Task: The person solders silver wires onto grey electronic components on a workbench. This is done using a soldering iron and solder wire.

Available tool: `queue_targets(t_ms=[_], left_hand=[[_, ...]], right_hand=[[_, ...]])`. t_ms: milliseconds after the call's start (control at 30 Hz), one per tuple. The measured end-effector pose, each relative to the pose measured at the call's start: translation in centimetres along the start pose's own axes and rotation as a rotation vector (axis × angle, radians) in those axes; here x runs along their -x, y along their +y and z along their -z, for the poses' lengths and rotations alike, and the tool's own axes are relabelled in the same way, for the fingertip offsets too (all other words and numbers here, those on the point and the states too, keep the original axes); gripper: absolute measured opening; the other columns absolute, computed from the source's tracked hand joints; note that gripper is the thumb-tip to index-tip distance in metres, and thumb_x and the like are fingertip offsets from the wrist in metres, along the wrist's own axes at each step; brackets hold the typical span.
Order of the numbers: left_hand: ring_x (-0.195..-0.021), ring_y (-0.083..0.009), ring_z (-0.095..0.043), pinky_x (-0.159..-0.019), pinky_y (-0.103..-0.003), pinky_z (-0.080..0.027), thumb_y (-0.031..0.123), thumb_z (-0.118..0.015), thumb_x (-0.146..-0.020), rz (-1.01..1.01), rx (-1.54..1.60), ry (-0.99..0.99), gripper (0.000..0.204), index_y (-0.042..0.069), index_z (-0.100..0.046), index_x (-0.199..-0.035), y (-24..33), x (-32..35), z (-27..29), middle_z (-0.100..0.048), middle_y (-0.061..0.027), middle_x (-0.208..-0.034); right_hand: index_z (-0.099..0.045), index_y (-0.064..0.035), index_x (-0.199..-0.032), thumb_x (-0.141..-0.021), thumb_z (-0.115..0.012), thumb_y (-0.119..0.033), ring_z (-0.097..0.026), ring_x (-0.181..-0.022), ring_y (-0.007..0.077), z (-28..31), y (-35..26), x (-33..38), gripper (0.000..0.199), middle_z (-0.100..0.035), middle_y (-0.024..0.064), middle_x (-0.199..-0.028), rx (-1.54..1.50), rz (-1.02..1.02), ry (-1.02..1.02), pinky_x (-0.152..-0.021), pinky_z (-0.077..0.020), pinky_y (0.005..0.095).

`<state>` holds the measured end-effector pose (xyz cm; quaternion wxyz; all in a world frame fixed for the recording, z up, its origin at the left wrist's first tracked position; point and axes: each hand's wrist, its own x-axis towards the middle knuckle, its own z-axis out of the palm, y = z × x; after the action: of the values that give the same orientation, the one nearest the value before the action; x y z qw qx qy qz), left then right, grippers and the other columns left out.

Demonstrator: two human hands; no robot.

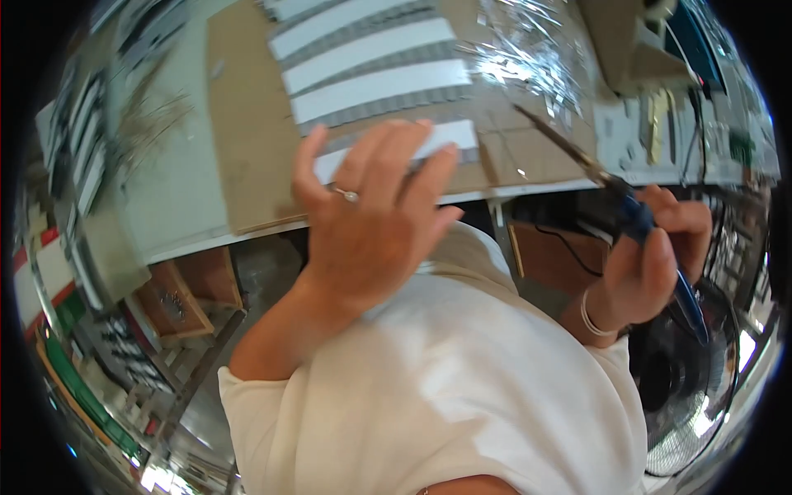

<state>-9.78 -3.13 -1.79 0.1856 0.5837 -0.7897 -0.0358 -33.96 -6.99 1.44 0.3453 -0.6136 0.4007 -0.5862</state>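
Observation:
My left hand [367, 210] is spread palm down over the nearest white strip [458, 134], which has grey edging; its fingers hide much of that strip. Whether the fingertips press on it I cannot tell. Beyond lie several similar white strips [371, 68] with grey ridged edges, in a row on a sheet of brown cardboard [247, 157]. In my right hand [652, 264] is a soldering iron [637, 216] with a blue handle. Its dark tip points up and left, over the right side of the cardboard, apart from the strips.
A heap of shiny thin metal pieces [532, 62] lies right of the strips. Past it stands a brown cardboard box [631, 62], with hand tools [657, 128] nearby. Thin wires [157, 128] and stacked strips [91, 157] are on the left. A black fan [668, 388] stands at lower right.

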Motion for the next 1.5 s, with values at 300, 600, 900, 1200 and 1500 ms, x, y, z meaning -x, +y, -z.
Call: queue_targets(t_ms=[300, 600, 900, 1200, 1500], left_hand=[[-0.086, -0.0181, -0.054, -0.097, -0.04, -0.028, 0.01, -0.074, -0.071, 0.045, -0.233, 0.465, 0.025, 0.015, -0.071, -0.096, -6.6, 4.6, 2.1, -0.057, -0.0002, -0.094], [-0.112, -0.025, -0.047, -0.101, -0.051, -0.024, 0.033, -0.066, -0.084, 0.294, -0.232, 0.203, 0.036, 0.013, -0.067, -0.114, -11.5, 6.3, 4.7, -0.053, -0.0051, -0.115], [-0.115, -0.0238, -0.048, -0.104, -0.049, -0.023, 0.022, -0.064, -0.084, 0.229, -0.143, 0.263, 0.032, 0.012, -0.066, -0.115, -12.5, 5.7, 4.9, -0.055, -0.0035, -0.117], [-0.127, -0.0205, -0.045, -0.109, -0.055, -0.019, 0.033, -0.061, -0.088, -0.003, -0.178, 0.033, 0.04, 0.007, -0.063, -0.118, -10.6, 5.5, 5.1, -0.056, -0.0005, -0.128], [-0.113, -0.0183, -0.051, -0.108, -0.053, -0.021, 0.047, -0.043, -0.098, 0.017, -0.138, 0.056, 0.047, 0.013, -0.057, -0.128, -7.8, 8.3, 3.2, -0.053, -0.0009, -0.12]], right_hand=[[-0.047, 0.0011, -0.09, -0.086, -0.055, -0.01, -0.038, -0.074, 0.0134, 3.9, 1.3, 0.3, 0.014, -0.041, 0.0068, -0.077, -0.087, -0.175, 0.136, -0.067, -0.0335, 0.024], [-0.049, 0.001, -0.09, -0.084, -0.057, -0.016, -0.034, -0.073, 0.0141, -2.1, 0.9, -0.3, 0.019, -0.04, 0.0055, -0.079, -0.019, -0.109, 0.076, -0.069, -0.0294, 0.0279], [-0.048, -0.0015, -0.085, -0.084, -0.059, -0.016, -0.031, -0.063, 0.0096, -4.2, -0.2, -0.5, 0.018, -0.04, 0.0023, -0.069, -0.014, -0.059, -0.029, -0.059, -0.024, 0.0251], [-0.048, -0.0011, -0.087, -0.084, -0.061, -0.013, -0.033, -0.059, 0.0078, -4.4, -0.5, 0.0, 0.018, -0.043, 0.0017, -0.068, -0.044, -0.068, -0.052, -0.055, -0.0243, 0.0222], [-0.051, 0.0, -0.088, -0.081, -0.064, -0.016, -0.035, -0.058, 0.0084, -5.1, -0.3, -0.1, 0.022, -0.042, 0.0018, -0.068, -0.062, -0.086, -0.125, -0.055, -0.0258, 0.0231]])
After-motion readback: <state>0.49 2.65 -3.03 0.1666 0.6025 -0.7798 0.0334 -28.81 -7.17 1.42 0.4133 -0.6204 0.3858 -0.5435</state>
